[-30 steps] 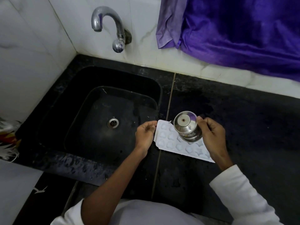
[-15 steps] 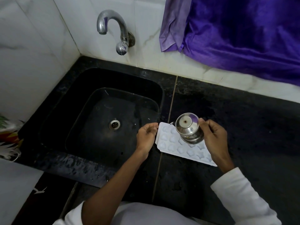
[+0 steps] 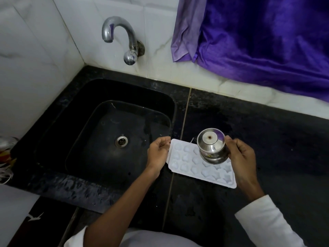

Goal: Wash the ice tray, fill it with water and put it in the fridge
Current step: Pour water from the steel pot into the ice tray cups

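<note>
Farthest left I have the black sink (image 3: 71,122), with the tap (image 3: 122,36) on the far wall above it and no water running that I can see. My left hand (image 3: 157,154) sits at the sink's right rim, fingers curled in and pinching the left short edge of the ice tray (image 3: 194,168), as far as I can make out.

The tray lies flat on the dark counter (image 3: 267,139) just right of the sink. Its long axis runs left to right and slants nearer toward the right end. I cannot tell whether its cells hold water.

Over the tray's far middle I carry a small steel pot (image 3: 211,150), which hides part of that edge. My right hand (image 3: 243,159) wraps it from the right, fingers round its belly. The pot is tipped with one round end toward me. Whether that end is mouth or base I cannot say.

So the pot hangs directly above the tray, and I judge this the filling step. The pour has to travel along the long axis, so my right hand carries the pot while the left, nearer the sink, only steadies the tray. A purple cloth (image 3: 258,41) hangs on the far right.
</note>
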The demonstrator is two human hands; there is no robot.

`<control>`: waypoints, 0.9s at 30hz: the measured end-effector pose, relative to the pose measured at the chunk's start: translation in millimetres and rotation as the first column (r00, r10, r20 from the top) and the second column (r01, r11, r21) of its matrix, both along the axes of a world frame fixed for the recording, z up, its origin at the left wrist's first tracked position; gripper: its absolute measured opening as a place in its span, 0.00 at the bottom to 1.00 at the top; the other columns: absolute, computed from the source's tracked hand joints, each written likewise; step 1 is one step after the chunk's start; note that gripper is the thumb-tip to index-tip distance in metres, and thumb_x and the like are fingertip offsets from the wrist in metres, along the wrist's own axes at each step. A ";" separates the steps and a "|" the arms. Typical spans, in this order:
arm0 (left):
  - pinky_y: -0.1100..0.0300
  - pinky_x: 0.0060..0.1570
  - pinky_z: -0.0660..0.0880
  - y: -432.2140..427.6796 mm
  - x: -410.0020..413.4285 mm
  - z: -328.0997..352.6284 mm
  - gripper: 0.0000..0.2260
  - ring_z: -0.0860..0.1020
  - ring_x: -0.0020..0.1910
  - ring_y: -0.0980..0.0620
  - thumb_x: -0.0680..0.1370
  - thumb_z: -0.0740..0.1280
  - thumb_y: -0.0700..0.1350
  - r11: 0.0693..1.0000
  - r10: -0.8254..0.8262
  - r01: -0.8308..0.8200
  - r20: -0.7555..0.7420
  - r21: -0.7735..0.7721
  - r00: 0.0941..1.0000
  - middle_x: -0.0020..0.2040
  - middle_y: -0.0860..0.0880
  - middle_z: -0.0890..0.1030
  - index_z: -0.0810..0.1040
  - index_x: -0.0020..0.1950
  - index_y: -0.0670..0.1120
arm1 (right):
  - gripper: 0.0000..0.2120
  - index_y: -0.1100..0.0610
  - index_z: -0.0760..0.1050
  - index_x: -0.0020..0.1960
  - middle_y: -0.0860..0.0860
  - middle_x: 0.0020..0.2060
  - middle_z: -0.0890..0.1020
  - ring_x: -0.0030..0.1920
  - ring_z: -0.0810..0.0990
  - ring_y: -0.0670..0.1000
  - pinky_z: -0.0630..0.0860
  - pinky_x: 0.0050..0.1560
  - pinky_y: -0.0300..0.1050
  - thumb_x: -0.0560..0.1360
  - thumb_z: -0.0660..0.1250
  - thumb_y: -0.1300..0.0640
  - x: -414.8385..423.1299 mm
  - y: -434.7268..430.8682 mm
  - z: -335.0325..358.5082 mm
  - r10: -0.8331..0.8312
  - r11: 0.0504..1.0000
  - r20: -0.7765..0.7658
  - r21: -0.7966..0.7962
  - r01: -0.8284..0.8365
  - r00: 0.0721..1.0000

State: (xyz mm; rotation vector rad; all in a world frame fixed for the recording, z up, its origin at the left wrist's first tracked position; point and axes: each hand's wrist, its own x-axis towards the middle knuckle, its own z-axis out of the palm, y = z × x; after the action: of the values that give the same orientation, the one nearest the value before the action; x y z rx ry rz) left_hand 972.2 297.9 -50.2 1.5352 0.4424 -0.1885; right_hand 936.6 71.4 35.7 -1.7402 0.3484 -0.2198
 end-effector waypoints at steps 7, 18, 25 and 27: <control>0.58 0.61 0.79 -3.3 -3.1 2.8 0.10 0.82 0.57 0.56 0.82 0.65 0.37 0.999 -0.005 0.005 -0.004 0.040 1.000 0.56 0.52 0.85 0.82 0.59 0.47 | 0.20 0.62 0.72 0.33 0.53 0.29 0.74 0.35 0.72 0.49 0.70 0.41 0.48 0.81 0.67 0.54 -6.7 -6.7 -0.2 -0.004 0.998 -0.006 -0.061 0.004 1.000; 0.74 0.44 0.74 -5.4 -5.1 6.1 0.18 0.79 0.52 0.65 0.83 0.64 0.38 0.996 -0.036 0.038 -0.031 0.077 0.999 0.61 0.53 0.83 0.73 0.73 0.48 | 0.20 0.64 0.71 0.34 0.52 0.29 0.74 0.34 0.71 0.46 0.70 0.39 0.45 0.81 0.67 0.54 -8.7 -11.4 -4.0 0.003 0.995 0.012 -0.100 -0.001 1.000; 0.62 0.61 0.76 -4.4 -4.2 -0.7 0.18 0.81 0.58 0.58 0.82 0.65 0.39 0.999 -0.010 0.012 -0.062 0.030 0.998 0.59 0.52 0.84 0.75 0.72 0.47 | 0.20 0.61 0.72 0.33 0.51 0.29 0.74 0.34 0.71 0.47 0.70 0.40 0.45 0.81 0.67 0.54 -7.9 -12.7 -2.8 0.008 0.994 0.005 -0.108 -0.007 1.000; 0.56 0.66 0.76 -4.2 -3.4 -4.1 0.18 0.81 0.59 0.56 0.82 0.65 0.38 1.000 -0.011 0.013 -0.076 0.019 0.997 0.59 0.52 0.85 0.75 0.72 0.47 | 0.20 0.61 0.72 0.33 0.52 0.29 0.74 0.34 0.71 0.47 0.70 0.39 0.45 0.81 0.67 0.54 -8.1 -12.3 -1.8 0.013 0.994 0.007 -0.109 -0.012 1.000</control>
State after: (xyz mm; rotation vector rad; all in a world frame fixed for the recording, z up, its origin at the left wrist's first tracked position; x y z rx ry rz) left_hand 968.9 293.7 -54.3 1.5542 0.4961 -0.2529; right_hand 928.5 59.1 33.9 -1.8483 0.3253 -0.2404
